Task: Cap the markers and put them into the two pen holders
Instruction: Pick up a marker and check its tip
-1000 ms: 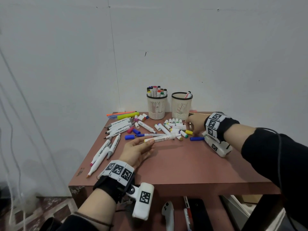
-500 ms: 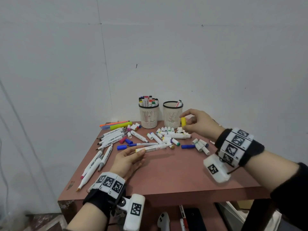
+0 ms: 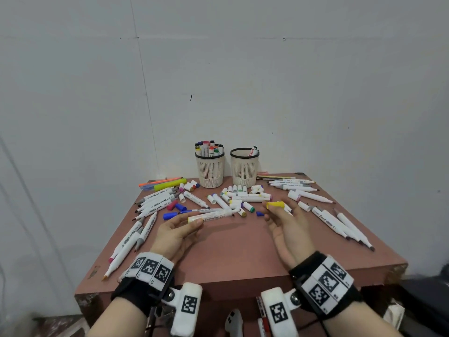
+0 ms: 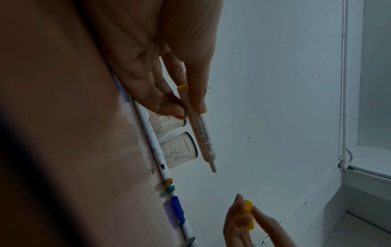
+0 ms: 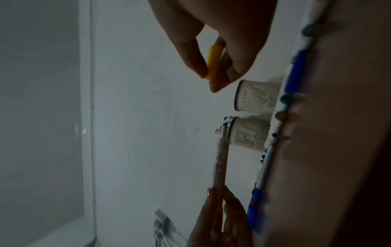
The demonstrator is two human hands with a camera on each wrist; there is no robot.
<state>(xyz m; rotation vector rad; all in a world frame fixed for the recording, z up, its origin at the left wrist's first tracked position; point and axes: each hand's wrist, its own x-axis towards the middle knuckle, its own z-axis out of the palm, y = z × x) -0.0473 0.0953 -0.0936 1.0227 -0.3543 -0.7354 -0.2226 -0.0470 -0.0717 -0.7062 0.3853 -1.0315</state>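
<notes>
Left hand (image 3: 178, 229) pinching white yellow-ended marker (image 3: 211, 216); right hand (image 3: 283, 221) at 3 o'clock pinching loose yellow plastic cap (image 3: 275, 205), apart from bare tip. Risk: misaligned push, cap slipping from fingertips onto cluttered reddish surface (image 3: 238, 249).

Head view high over the table (image 3: 243, 259); both wrist views close, sideways, sharing holders (image 4: 177, 149).

**Wrist gear on both bare forearms**

The person is wearing a black strap on each wrist, with a white band (image 3: 151, 266) of square black-and-white code markers around it. A white padded camera block (image 3: 186, 308) with one code marker is hanging under each wrist, fixed by metal screws.
</notes>
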